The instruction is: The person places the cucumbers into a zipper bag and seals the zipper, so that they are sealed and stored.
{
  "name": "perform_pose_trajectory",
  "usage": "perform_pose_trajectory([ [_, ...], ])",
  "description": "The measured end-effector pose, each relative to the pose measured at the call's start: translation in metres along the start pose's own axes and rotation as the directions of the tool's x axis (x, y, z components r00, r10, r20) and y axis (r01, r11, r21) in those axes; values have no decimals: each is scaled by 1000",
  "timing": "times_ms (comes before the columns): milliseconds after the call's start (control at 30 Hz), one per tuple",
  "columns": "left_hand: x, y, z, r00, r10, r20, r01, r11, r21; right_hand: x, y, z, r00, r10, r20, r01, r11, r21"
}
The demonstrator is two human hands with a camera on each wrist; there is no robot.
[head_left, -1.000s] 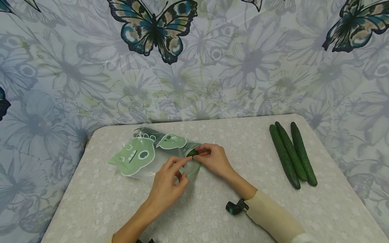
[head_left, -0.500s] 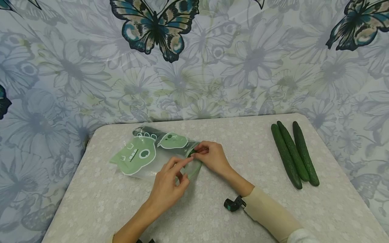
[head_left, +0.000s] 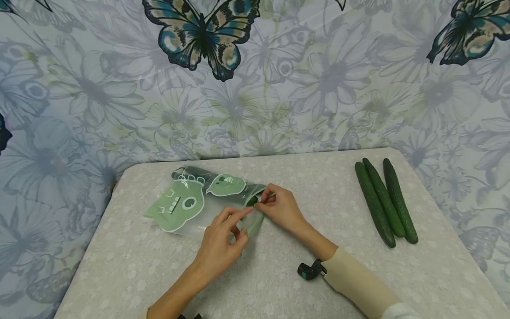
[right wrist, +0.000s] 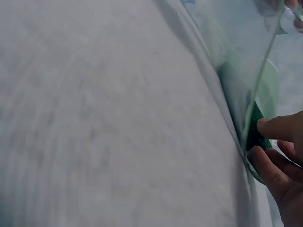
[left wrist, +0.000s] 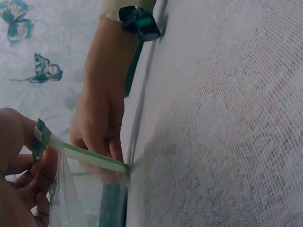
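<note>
A clear zip bag [head_left: 191, 221] with green cartoon prints lies on the table, its mouth toward the right. Inside, along its far side, is a dark green cucumber [head_left: 252, 201]; the end shows at the mouth. My left hand [head_left: 221, 237] pinches the near part of the bag's green-edged mouth; in the left wrist view that rim [left wrist: 94, 158] stretches away from the fingers. At the far part of the mouth, my right hand [head_left: 280, 206] has its fingertips and thumb about the cucumber's end [right wrist: 256, 127].
Three cucumbers [head_left: 392, 199] lie side by side at the right of the table [head_left: 318, 177]. Behind the table hangs a cloth [head_left: 299, 88] printed with flowers and butterflies. A black wrist camera [head_left: 311, 270] sits at the right sleeve.
My right hand has shifted only slightly at the bag's mouth, and the far rim now reaches a little farther right. My left hand keeps its place. The three cucumbers have not moved.
</note>
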State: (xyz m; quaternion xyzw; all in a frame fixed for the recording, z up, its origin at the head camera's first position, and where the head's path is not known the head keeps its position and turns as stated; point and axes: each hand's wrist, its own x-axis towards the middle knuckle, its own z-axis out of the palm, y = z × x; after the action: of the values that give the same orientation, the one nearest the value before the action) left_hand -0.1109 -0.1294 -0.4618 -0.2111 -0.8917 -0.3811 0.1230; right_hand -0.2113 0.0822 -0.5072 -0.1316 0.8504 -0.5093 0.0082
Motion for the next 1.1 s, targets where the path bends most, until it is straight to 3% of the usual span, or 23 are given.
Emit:
perform_pose_trajectory([
  [233, 1, -1, -2, 1000, -4, -10, 4, 999, 37, -15, 5, -35, 1000, 10, 23, -10, 1000, -4],
  [433, 0, 0, -4, 1000, -11, -17, 11, 999, 50, -36, 12, -71, 998, 68, 10, -68, 998, 8],
  [600, -1, 0, -4, 1000, 1, -11, -1, 999, 47, -62, 23, -106, 990, 137, -11, -138, 990, -40],
  [800, 0, 0, -1, 1000, 12, -19, -11, 998, 56, -97, 39, -146, 978, 180, -105, -197, 963, -182],
  [1000, -5, -2, -2, 999, 18, -33, -16, 998, 61, -130, 44, -160, 966, 123, -227, -182, 949, -258],
  [1100, -3, -2, -1, 999, 29, -37, -27, 998, 53, -140, 43, -170, 961, 83, -265, -172, 927, -332],
])
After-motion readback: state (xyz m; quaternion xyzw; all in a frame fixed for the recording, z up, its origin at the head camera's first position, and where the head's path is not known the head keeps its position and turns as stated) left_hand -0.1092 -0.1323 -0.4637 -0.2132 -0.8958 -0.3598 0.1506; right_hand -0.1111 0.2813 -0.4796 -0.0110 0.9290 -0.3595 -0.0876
